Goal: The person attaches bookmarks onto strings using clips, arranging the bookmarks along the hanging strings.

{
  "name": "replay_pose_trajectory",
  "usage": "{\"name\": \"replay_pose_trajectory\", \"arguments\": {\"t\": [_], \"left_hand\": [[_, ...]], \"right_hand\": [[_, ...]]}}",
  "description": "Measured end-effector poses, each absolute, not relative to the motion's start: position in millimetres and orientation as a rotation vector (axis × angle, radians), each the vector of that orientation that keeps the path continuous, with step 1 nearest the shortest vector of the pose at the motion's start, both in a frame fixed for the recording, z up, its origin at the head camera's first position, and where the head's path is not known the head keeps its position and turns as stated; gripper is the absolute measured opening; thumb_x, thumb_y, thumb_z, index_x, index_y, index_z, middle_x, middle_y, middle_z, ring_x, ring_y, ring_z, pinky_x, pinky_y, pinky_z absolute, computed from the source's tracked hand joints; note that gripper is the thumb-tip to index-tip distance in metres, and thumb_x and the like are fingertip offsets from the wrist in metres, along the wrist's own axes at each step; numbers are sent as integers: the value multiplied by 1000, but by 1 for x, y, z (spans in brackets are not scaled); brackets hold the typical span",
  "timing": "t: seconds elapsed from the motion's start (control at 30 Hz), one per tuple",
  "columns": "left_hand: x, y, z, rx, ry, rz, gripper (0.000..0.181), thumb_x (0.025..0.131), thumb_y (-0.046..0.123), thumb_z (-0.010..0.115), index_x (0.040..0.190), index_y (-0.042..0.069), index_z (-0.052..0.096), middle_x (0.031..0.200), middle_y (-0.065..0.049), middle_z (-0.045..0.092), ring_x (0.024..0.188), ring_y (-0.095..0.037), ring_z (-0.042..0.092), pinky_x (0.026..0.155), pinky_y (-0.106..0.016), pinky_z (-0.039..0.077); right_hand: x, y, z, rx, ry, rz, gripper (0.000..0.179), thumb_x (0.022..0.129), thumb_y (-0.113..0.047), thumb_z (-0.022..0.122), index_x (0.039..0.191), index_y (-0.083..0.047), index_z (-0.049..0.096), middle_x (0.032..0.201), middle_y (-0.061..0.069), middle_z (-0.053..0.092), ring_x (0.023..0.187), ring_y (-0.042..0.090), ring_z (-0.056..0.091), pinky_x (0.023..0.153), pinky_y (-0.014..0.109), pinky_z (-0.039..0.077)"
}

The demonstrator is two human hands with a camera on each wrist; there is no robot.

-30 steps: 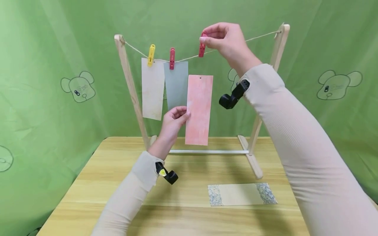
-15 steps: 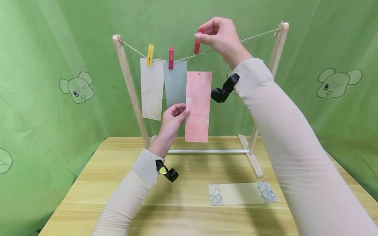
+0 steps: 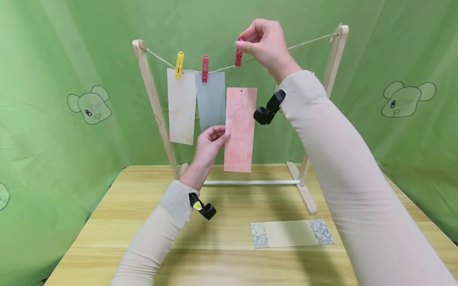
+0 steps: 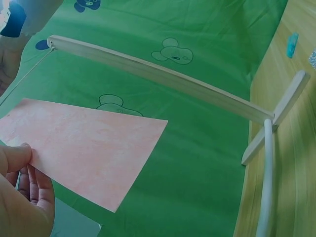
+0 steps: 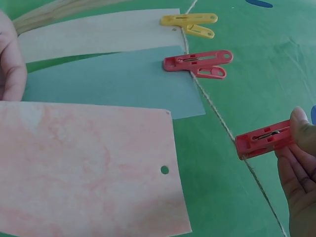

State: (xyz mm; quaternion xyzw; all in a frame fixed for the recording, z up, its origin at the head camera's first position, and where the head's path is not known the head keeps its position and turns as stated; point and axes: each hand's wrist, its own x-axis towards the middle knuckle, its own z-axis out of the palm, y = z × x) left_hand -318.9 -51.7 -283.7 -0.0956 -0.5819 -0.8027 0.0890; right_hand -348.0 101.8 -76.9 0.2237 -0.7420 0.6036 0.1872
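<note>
My left hand (image 3: 211, 149) pinches the left edge of a pink marbled card (image 3: 240, 131) between thumb and fingers, holding it upright in front of the stand. A small punched hole shows near the card's top edge. Up at the string (image 5: 217, 114), the right hand (image 3: 266, 47) grips a red clothespin (image 5: 264, 139) by its handle end. The pin's tip overlaps the string in the right wrist view, with the pink card's top edge apart from it. To the left, a yellow clothespin (image 3: 179, 65) holds a whitish card (image 3: 181, 107), and another red clothespin (image 3: 205, 68) holds a grey-blue card (image 3: 211, 99).
A wooden stand (image 3: 152, 95) carries the string between two posts, with a white crossbar (image 3: 252, 182) low down. On the table (image 3: 143, 222) lies a cream card with blue patterned ends (image 3: 288, 233). A teal clip (image 4: 292, 45) appears on the table in the left wrist view.
Since a second ago, my right hand has shifted slightly left and up with the red clothespin. The pink card has risen a little. Over the last half second both hands stay almost still.
</note>
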Motion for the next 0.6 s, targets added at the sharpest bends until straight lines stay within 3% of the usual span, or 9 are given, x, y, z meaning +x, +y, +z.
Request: {"name": "replay_pose_trajectory", "arguments": {"t": [0.6], "left_hand": [[-322, -53, -284, -258, -1707, -2395, 13, 85, -6, 63, 95, 3, 62, 81, 1, 60, 70, -5, 58, 62, -16, 48]], "right_hand": [[-355, 97, -92, 561, -2351, 1441, 11, 82, -12, 73, 81, -12, 62, 75, -4, 60, 70, 8, 53, 69, 21, 43]]}}
